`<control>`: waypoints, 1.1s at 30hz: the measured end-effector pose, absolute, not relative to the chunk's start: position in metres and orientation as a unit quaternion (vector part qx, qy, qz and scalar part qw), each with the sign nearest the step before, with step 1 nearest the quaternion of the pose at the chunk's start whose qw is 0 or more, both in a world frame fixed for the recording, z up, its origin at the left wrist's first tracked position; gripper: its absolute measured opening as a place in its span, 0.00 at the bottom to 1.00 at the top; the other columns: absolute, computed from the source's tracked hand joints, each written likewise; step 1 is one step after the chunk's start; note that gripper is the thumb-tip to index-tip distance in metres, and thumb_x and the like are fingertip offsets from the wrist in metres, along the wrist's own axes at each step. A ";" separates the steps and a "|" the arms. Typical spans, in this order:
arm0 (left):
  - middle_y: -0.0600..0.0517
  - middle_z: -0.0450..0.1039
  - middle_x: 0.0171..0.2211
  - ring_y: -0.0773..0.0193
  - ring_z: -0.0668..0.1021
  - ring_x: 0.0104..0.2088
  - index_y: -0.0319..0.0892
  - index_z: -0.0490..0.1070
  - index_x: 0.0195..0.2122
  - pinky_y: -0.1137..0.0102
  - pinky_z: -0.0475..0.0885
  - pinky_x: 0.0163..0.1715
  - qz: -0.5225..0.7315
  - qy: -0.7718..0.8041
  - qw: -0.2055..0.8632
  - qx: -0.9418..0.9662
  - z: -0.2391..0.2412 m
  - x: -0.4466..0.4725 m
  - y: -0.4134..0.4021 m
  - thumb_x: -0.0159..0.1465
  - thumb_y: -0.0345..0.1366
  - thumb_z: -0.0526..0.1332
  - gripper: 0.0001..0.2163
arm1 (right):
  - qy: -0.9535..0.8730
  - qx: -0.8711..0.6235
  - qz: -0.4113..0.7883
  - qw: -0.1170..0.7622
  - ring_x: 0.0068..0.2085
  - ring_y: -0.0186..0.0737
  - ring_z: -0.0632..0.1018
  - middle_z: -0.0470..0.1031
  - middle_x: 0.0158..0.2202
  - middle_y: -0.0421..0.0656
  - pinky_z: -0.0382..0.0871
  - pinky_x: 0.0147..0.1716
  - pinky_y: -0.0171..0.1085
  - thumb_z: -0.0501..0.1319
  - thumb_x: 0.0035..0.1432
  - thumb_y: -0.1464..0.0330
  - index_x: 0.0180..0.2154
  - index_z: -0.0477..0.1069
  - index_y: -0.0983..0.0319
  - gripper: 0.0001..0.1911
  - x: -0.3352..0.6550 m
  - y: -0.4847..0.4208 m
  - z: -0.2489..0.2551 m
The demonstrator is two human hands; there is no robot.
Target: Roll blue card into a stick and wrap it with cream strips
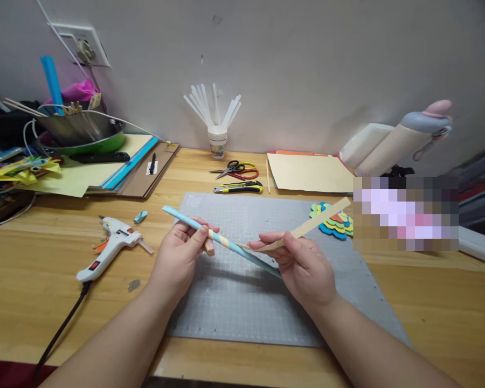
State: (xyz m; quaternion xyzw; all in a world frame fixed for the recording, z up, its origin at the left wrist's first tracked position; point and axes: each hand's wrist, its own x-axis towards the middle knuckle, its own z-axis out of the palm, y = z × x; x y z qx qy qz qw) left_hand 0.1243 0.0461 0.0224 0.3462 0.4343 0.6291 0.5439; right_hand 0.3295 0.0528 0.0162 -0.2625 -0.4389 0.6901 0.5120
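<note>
My left hand [184, 248] is closed around a light blue paper tube [236, 248], which slants from upper left down to the right above the cutting mat. A cream paper strip [321, 221] winds about the tube's middle, just right of my left fingers. Between thumb and fingers of my right hand [305, 264] the strip is pinched, its free end reaching up to the right. The tube's lower right end passes behind my right fingers and is hidden there.
Beneath my hands lies a grey cutting mat [226, 312]. A white hot glue gun [109, 242] rests at left. Behind are a utility knife [240, 187], scissors [236, 170] and a paper cup [217, 143] of white sticks. Layered paper petals [331, 221] lie on the mat's right; cream paper sheets [307, 172] are behind.
</note>
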 end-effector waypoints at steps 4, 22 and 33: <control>0.52 0.78 0.30 0.75 0.73 0.20 0.39 0.67 0.34 0.78 0.70 0.24 0.639 0.442 0.526 0.345 0.024 0.126 0.042 0.55 0.36 0.68 0.11 | -0.489 -0.255 0.661 0.508 0.45 0.47 0.79 0.81 0.39 0.48 0.66 0.52 0.45 0.50 0.67 0.62 0.41 0.78 0.62 0.19 0.330 0.047 0.022; 0.55 0.75 0.31 0.76 0.72 0.18 0.40 0.68 0.33 0.79 0.70 0.21 0.650 0.466 0.479 0.361 0.051 0.133 0.039 0.57 0.36 0.66 0.08 | -0.447 -0.202 0.749 0.445 0.46 0.46 0.78 0.80 0.41 0.48 0.67 0.51 0.48 0.47 0.68 0.63 0.43 0.76 0.62 0.20 0.331 0.043 0.029; 0.58 0.70 0.23 0.74 0.70 0.15 0.40 0.66 0.31 0.76 0.66 0.15 0.644 0.510 0.409 0.398 0.067 0.146 0.051 0.56 0.40 0.66 0.11 | -0.228 -0.190 0.865 0.404 0.42 0.44 0.79 0.79 0.39 0.48 0.78 0.29 0.41 0.53 0.65 0.62 0.42 0.73 0.63 0.14 0.332 0.056 0.028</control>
